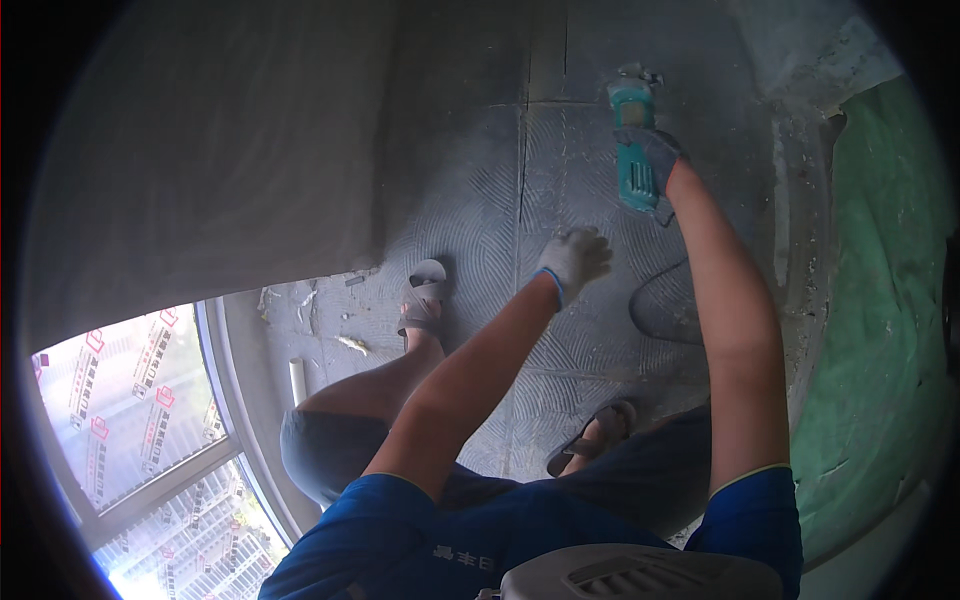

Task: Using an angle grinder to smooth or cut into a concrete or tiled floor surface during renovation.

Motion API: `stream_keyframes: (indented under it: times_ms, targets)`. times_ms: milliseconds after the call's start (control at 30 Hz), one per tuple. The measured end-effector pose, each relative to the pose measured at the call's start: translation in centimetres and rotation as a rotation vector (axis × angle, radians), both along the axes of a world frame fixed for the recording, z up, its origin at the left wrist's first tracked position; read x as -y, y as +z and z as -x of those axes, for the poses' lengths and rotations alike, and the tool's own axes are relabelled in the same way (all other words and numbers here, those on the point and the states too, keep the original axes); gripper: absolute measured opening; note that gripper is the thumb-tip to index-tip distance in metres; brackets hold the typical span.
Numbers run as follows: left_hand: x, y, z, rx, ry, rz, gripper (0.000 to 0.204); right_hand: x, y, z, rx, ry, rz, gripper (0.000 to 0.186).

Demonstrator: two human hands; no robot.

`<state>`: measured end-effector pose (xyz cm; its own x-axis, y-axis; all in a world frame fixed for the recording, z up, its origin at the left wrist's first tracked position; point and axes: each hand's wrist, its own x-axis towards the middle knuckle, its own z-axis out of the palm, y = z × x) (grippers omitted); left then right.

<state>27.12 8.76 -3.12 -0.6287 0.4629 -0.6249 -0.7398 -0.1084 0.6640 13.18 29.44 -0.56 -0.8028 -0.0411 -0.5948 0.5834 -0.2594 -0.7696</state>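
Note:
My right hand, in a dark grey glove, is wrapped around the teal body of an angle grinder. The tool lies lengthwise at the far right, its head pointing away from me and close to the grey floor. Around its far end the disc is hard to make out. My left hand, in a white glove with a blue cuff, hovers nearer to me and left of the grinder. Its fingers are apart and nothing shows in them.
Ridged comb marks cover the tiled floor, hazed by dust. A dark cord curves at right. A grey wall rises left, above a window. Green sheeting hangs right. A white pipe and scraps lie near the window.

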Motion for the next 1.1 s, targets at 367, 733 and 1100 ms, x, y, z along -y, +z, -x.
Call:
stream_keyframes:
  times_ms: [367,733,1100]
  targets:
    - [5.3,-0.2,13.4,0.158,0.388,-0.082,0.044,14.7,-4.8,6.9,-0.023,0.160,-0.194,0.047]
    - [5.5,-0.7,18.5,0.186,0.327,-0.191,0.032,15.5,-9.3,11.7,0.079,0.066,0.280,0.033]
    - [5.3,-0.8,21.0,0.103,0.339,-0.097,0.026,15.4,-11.0,15.7,-0.429,0.109,-0.039,0.030]
